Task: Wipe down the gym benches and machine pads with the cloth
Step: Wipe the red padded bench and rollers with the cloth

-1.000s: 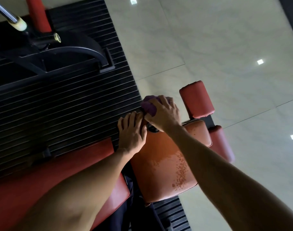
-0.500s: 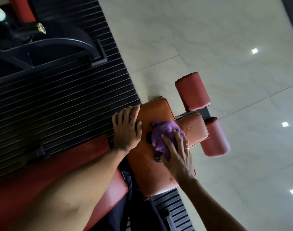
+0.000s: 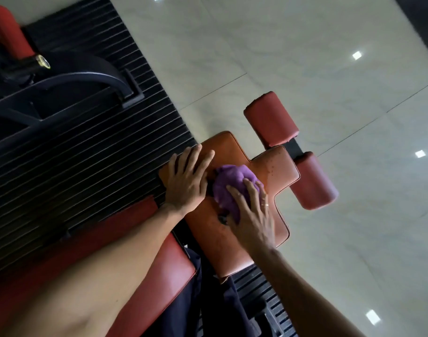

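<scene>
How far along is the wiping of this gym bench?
Done: nothing looks plainly finished. In hand: the right hand presses the purple cloth on the middle of the orange seat pad, while the left hand rests flat on its edge. Probably left: specks on the pad's far tab, the red roller pads, the long red bench pad.

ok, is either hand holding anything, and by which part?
Right hand covers the purple cloth from above, fingers spread over its near half, pressing it onto the orange pad. Left hand lies flat on the pad, holding nothing.
</scene>
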Available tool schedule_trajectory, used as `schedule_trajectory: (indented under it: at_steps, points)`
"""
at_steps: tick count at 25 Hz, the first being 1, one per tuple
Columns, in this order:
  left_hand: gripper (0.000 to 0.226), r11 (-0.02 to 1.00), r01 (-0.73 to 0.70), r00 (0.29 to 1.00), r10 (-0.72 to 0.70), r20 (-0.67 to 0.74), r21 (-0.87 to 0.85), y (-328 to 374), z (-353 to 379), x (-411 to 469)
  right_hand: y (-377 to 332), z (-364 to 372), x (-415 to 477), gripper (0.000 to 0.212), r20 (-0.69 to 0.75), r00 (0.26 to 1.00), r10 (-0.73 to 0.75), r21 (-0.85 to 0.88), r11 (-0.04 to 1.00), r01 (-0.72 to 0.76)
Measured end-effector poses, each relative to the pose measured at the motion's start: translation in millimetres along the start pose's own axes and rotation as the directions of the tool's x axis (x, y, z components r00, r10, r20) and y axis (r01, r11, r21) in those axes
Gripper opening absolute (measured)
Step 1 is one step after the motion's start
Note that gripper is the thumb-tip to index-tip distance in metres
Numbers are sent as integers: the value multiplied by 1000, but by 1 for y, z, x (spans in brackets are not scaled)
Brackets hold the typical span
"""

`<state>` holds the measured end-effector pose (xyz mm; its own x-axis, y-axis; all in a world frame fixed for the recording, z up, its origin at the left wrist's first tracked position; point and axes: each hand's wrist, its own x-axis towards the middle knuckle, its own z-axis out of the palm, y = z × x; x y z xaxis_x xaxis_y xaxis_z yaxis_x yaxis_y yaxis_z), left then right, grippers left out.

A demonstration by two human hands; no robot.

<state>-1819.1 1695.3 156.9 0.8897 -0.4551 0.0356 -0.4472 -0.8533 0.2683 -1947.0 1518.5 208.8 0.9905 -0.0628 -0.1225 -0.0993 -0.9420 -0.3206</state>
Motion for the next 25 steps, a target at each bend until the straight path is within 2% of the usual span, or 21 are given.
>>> schedule_trajectory:
  at_steps: [1,3,5,6,8,11,13,16,21,25]
  points:
    - [56,999,-35,999,35,9,-8,3,-3,4,15,-5,0,79,-11,1000,19,7,1000,-19]
    - [53,997,-74,997,74,16,-13,12,-5,12,30,-18,25,76,-43,975,217,52,975,-215]
    - [52,994,-108,994,108,22,-20,20,-2,19,30,-25,64,74,-61,896,440,109,895,-432]
    - [52,992,-121,992,122,21,-21,24,-1,23,25,-27,79,73,-65,868,491,121,868,-482]
    - [54,992,-129,991,129,21,-13,29,1,27,10,-23,79,73,-66,871,487,123,870,-477]
    - [55,992,-123,992,124,34,-6,30,-1,24,-7,-7,10,69,-68,920,386,81,921,-381]
    - [56,984,-177,981,178,72,-24,35,-5,29,-1,0,-25,66,-93,933,349,57,937,-345]
    - [56,963,-262,958,268,102,-67,50,-3,46,20,2,5,66,-142,915,378,63,926,-373]
    - [52,968,-251,966,252,54,-23,64,12,57,33,-20,104,67,-126,865,485,31,874,-485]
    - [53,967,-253,965,252,69,9,64,12,54,33,-17,56,69,-133,890,436,52,900,-433]
